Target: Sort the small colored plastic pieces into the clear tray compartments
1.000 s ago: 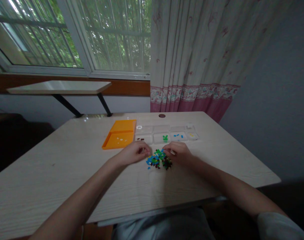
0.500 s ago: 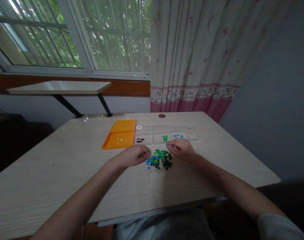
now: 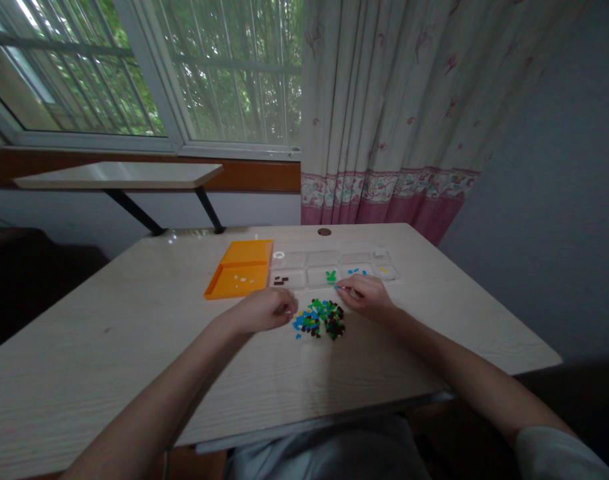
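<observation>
A pile of small blue, green, dark brown and yellow building bricks (image 3: pixel 320 318) lies on the table between my hands. My right hand (image 3: pixel 367 297) is closed in a pinch on a small blue brick (image 3: pixel 337 287), just beyond the pile and in front of the clear tray. At the pile's left edge, my left hand (image 3: pixel 270 309) has its fingers curled; whatever they may hold is too small to make out. The clear compartment tray (image 3: pixel 307 287) has brown bricks (image 3: pixel 281 281), green bricks (image 3: pixel 331 277), blue bricks (image 3: pixel 355 271) and yellow bits (image 3: pixel 383 270) in separate front compartments.
An open orange case (image 3: pixel 211 287) with a few whitish pieces inside stands left of the tray. A white ring (image 3: pixel 279 255) sits in a back compartment. Behind are a raised shelf (image 3: pixel 129 175), a cable hole (image 3: pixel 324 232) and a curtain (image 3: pixel 364 133).
My left hand has shifted slightly left, away from the pile. My right hand, still pinching the blue brick, has moved a little up and to the right.
</observation>
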### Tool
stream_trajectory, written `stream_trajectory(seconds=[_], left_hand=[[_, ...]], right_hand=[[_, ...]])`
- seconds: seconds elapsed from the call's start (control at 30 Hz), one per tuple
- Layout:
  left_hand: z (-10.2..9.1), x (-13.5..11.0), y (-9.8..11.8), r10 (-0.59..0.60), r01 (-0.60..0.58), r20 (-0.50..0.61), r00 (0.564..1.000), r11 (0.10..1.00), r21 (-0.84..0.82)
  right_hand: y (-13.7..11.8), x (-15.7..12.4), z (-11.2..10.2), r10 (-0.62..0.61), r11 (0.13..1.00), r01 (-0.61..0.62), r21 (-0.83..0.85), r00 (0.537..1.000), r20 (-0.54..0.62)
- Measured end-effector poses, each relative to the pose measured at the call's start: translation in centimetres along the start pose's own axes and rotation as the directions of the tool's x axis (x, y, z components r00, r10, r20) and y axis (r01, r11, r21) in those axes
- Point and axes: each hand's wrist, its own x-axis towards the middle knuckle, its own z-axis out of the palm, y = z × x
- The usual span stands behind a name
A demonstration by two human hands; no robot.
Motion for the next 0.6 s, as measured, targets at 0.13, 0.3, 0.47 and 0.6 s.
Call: stream_trajectory(seconds=[0.13, 0.3, 0.47, 0.6], left_hand=[[-0.1, 0.0, 0.1, 0.0, 0.0, 0.018, 1.0, 1.0, 0.021], [0.0, 0.0, 0.1, 0.005, -0.006, 0.009, 1.0, 1.0, 0.009], [-0.1, 0.0, 0.2, -0.002, 0.001, 0.01, 1.0, 1.0, 0.014], [-0.1, 0.0, 0.2, -0.004, 0.003, 0.025, 1.0, 1.0, 0.024]], right_hand=[[0.1, 0.0, 0.0, 0.001, 1.0, 0.0, 0.002, 1.0, -0.01], [0.5, 0.2, -0.6, 0.018, 1.0, -0.018, -0.006, 1.0, 0.02], [2.2, 0.6, -1.7, 0.148, 0.986, -0.142, -0.085, 0.987, 0.063], [4.8, 0.3, -1.9, 0.313, 0.939, -0.289, -0.184, 0.942, 0.117]])
